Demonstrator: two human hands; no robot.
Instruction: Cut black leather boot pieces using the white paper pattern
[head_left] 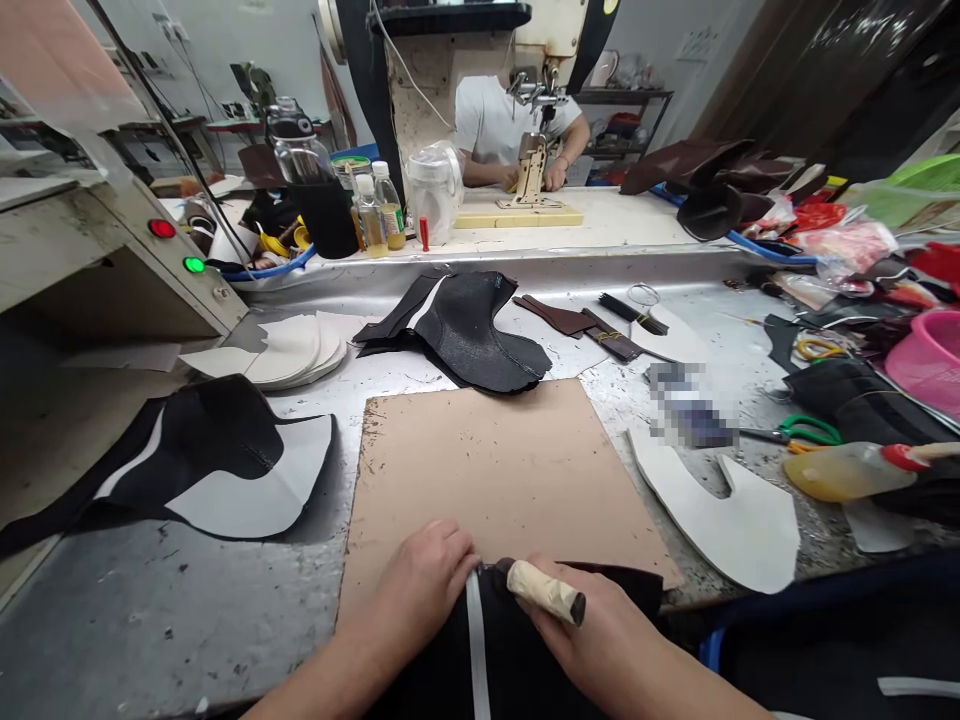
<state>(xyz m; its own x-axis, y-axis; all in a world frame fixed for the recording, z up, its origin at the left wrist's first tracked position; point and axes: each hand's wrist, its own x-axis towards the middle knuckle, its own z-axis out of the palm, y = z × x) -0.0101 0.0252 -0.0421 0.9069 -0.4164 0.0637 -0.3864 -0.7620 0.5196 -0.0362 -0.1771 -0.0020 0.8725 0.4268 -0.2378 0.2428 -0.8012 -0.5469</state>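
A black shoe-upper piece (439, 655) with a white strip down its middle lies at the front edge of the tan board (487, 470). My left hand (427, 565) pinches its upper edge beside the strip. In my right hand (592, 620) is a small hammer (546, 592) with a pale wrapped handle; its dark head meets the piece just right of the strip, partly hidden by the fingers. Beyond the board rests a stack of black uppers (480, 325). Another black upper (217, 450), with white backing, lies to my left.
White curved pieces sit at left (292, 350) and right (739, 525). Along the right are scissors (810, 430), a glue bottle (847, 470) and a pink basin (930, 360). Bottles (379, 210) stand behind. Across the bench, a person in white (487, 125) works behind a sewing machine (532, 165).
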